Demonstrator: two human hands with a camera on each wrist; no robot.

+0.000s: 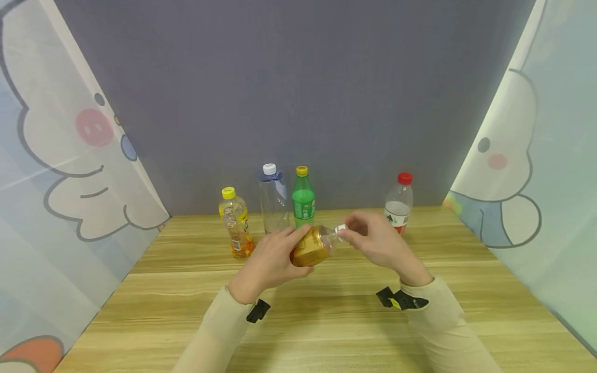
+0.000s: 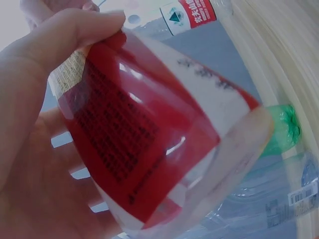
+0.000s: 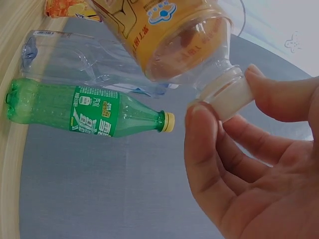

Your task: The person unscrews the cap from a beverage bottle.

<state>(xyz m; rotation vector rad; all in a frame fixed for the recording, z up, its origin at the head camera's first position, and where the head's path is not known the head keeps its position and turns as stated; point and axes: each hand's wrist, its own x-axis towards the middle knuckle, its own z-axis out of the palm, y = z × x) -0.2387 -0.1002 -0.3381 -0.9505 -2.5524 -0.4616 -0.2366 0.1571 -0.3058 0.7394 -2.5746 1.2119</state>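
Observation:
My left hand holds a plastic bottle by its body, tilted so that its neck points to the right. The bottle's label is gold in the head view and red with white on the side seen in the left wrist view. Thumb and index finger of my right hand pinch the white cap at the bottle's mouth. Whether the cap is still threaded on the neck I cannot tell. Behind the held bottle stands a green bottle with a yellow cap.
Farther back stand a clear bottle with a white cap and, to its left, a yellow-capped bottle with some orange colour low down. A red-capped bottle stands behind my right hand. A grey panel closes off the wooden table.

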